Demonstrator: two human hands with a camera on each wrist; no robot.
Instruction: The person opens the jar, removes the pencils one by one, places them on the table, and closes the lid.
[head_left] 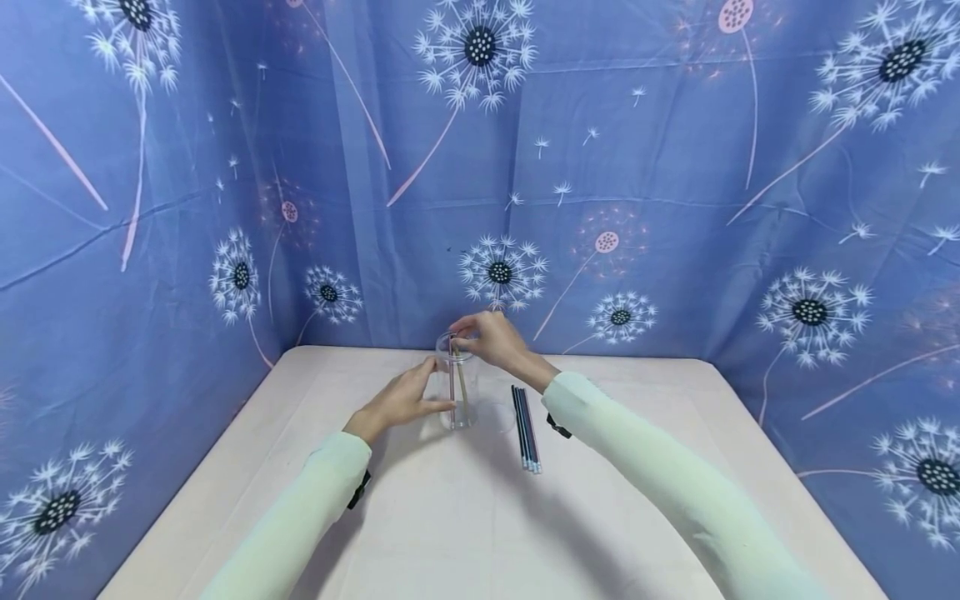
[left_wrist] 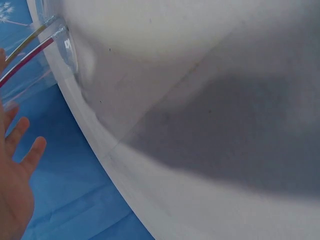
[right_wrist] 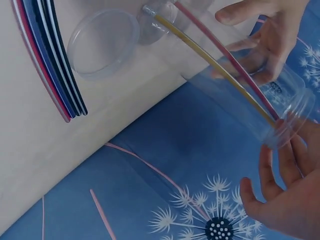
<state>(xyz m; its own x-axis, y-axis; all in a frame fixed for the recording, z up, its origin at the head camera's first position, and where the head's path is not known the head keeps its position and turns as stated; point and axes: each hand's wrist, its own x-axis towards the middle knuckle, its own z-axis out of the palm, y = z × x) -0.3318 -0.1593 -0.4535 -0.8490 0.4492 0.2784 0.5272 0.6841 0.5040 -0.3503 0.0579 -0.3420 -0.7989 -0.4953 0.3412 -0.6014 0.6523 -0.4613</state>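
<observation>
A clear jar (head_left: 442,387) stands upright near the table's back edge, holding a red pencil (right_wrist: 227,55) and a yellow pencil (right_wrist: 210,59). My left hand (head_left: 401,396) curves round the jar's left side, thumb in front and fingers behind; the left wrist view catches only part of this hand (left_wrist: 15,185). At the jar's mouth, my right hand (head_left: 495,337) pinches the top end of the red pencil. The fingertips partly hide the pencil tops. Beside the jar, to the right, several dark pencils (head_left: 527,429) lie together on the table.
A clear round lid (right_wrist: 103,45) lies flat between the jar and the loose pencils. The pale tabletop (head_left: 420,517) ends just behind the jar, where a blue curtain (head_left: 637,250) with dandelion prints hangs. More curtain runs along both sides.
</observation>
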